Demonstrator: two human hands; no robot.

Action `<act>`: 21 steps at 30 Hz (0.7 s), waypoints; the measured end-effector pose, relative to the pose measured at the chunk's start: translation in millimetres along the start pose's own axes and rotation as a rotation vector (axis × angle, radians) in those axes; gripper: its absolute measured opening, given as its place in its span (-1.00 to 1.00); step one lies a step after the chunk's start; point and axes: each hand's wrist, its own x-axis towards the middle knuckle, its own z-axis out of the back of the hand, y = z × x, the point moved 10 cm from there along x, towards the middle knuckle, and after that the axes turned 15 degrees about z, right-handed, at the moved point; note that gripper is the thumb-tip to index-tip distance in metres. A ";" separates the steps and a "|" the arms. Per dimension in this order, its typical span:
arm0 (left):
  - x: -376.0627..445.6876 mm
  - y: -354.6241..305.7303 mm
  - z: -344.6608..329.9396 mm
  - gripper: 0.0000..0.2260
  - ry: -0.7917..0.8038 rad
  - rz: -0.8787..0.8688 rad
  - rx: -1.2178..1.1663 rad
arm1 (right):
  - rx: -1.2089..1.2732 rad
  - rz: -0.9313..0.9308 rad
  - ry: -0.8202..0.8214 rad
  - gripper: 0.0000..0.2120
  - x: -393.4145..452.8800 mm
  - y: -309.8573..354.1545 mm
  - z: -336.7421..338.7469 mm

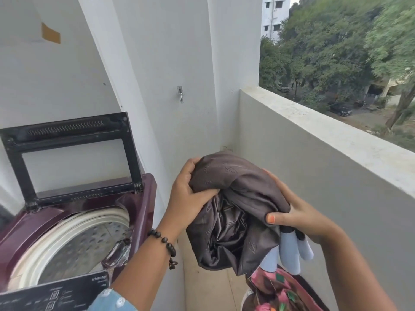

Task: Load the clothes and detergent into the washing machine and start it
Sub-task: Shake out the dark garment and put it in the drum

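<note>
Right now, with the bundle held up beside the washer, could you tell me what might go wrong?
1. The pale blue garment dangles loosely below the right hand and may slip out on the way over.
2. The brown cloth, gripped by the left hand too, is bulky; part could drape over the washer's rim rather than land inside the drum.

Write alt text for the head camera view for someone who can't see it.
Both hands, left hand and right hand, grip a bundled grey-brown garment on a balcony, to the right of a maroon top-load washing machine with its lid raised. Patterned clothes lie below the bundle.
</note>
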 end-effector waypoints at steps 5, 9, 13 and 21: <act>-4.3 7.4 21.4 -0.56 -0.052 0.031 -0.015 | 0.193 0.020 -0.028 -0.14 18.5 -15.9 -34.8; -6.5 16.7 46.7 -0.54 -0.082 0.053 -0.016 | 0.332 0.011 -0.088 -0.25 35.2 -37.9 -67.6; -8.0 32.9 81.7 -0.47 -0.155 0.078 -0.024 | 0.420 0.000 -0.089 -0.37 54.1 -51.2 -96.6; 7.3 54.6 165.4 -0.51 -0.220 0.088 -0.041 | 0.420 0.000 -0.051 -0.41 114.1 -64.5 -160.3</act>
